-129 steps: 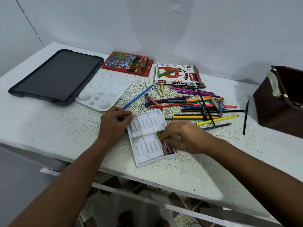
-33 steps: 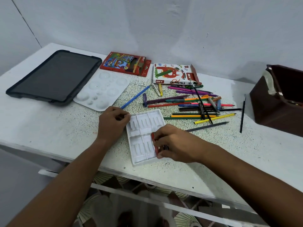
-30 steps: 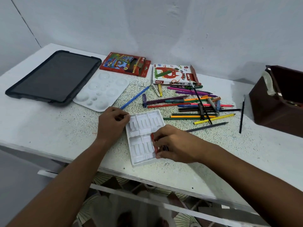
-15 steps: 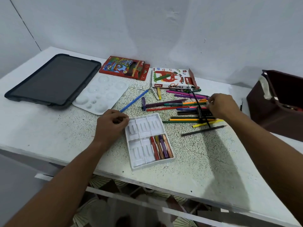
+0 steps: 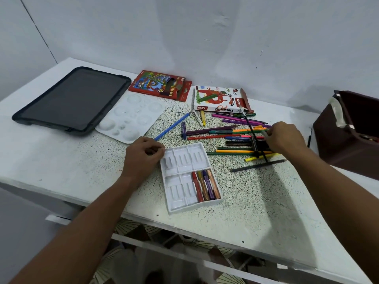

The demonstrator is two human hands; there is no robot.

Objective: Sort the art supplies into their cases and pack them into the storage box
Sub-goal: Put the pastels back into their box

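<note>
Four oil pastels [image 5: 205, 185] (red, yellow-olive, purple, peach) lie side by side in the near-right compartment of the white plastic tray [image 5: 189, 177], paper-wrapped, parallel, tips pointing away from the camera; the rest of the tray's ribbed slots are bare. Tray sits near the front edge of the speckled white table [image 5: 256, 201], slightly rotated. Left hand [image 5: 143, 158] rests at the tray's far-left corner, fingers curled against its rim, holding it steady. Right hand [image 5: 286, 138] is over the right end of the loose pile of pencils and markers [image 5: 231, 138], fingers curled down into the pile; whether they actually pinch anything, cannot tell. Pile is mixed: orange, green, purple, pink, yellow, black sticks, mostly lying left-right, a couple of thin black ones crossed over them. Blue pencil [image 5: 172, 127] lies diagonal, apart from the pile, near the left hand. Oil pastels box [image 5: 219, 99], white with red print, flap open, is behind the pile. Red colour-pencil box [image 5: 160, 85] is left of it. White paint palette [image 5: 131, 117] and dark tablet [image 5: 71, 101] lie far left. Brown storage box [image 5: 348, 136] stands at the right edge.
</note>
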